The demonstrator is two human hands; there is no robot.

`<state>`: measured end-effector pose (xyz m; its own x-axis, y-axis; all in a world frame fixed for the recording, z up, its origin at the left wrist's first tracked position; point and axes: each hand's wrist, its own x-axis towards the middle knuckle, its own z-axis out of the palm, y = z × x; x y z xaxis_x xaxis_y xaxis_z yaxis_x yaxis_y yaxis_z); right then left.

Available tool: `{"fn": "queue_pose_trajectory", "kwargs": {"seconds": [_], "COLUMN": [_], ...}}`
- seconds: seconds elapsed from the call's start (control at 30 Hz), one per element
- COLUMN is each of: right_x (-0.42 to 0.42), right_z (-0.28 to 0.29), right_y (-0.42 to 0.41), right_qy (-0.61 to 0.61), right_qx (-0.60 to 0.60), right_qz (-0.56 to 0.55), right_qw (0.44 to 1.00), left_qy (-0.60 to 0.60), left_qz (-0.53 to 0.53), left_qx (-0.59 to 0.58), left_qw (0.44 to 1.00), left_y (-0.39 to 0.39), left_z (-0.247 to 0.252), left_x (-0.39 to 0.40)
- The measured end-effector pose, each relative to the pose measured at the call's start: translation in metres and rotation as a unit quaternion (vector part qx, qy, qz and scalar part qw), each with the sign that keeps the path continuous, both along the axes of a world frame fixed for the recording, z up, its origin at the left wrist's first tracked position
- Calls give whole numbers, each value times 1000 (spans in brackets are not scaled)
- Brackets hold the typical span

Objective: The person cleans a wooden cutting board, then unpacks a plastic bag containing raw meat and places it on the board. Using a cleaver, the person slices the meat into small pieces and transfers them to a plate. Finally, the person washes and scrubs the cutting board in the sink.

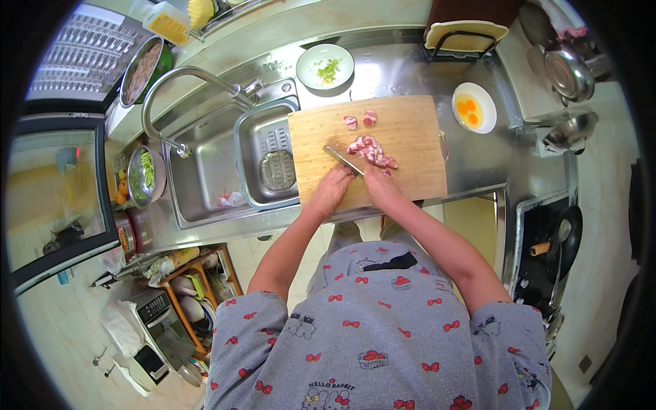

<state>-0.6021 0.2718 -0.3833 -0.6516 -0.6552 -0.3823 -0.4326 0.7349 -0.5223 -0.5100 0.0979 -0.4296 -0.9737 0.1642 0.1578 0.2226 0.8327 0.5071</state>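
A bamboo cutting board (415,128) lies across the counter, its left end meeting the sink. My right hand (380,184) is closed around a kitchen knife (342,160), whose blade slants up to the left over the board. Beside the blade rests my left hand (332,188), fingers bent down near the board; whatever lies under them is hidden. A heap of cut raw meat (370,151) sits just beyond the knife. Farther back are two separate meat pieces, one on the left (350,122) and one on the right (369,117).
Behind the board stands a white bowl (307,77) with chopped greens. A white bowl (489,110) to the right holds egg yolks. On the left are a steel sink (205,169) with a basin insert (251,133), a curved faucet (148,102) and a bowl of green vegetables (158,177). A wok (570,241) sits far right.
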Motion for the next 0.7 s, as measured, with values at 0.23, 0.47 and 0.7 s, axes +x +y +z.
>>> {"fn": "queue_pose_trajectory", "kwargs": {"seconds": [0.23,0.47,0.7], "right_x": [-3,8,30], "right_z": [19,28,33], "right_y": [55,95,89], "right_qy": [-20,10,-10], "right_qx": [33,-2,-22], "right_qz": [-82,-185,-111], "right_qw": [996,983,994], "left_qy": [25,88,-147], "left_qz": [21,148,251], "left_qx": [32,54,446], "left_qw": [999,984,847], "left_y": [-3,10,-34], "left_z": [4,16,-33], "left_x": [-12,-79,-116]}}
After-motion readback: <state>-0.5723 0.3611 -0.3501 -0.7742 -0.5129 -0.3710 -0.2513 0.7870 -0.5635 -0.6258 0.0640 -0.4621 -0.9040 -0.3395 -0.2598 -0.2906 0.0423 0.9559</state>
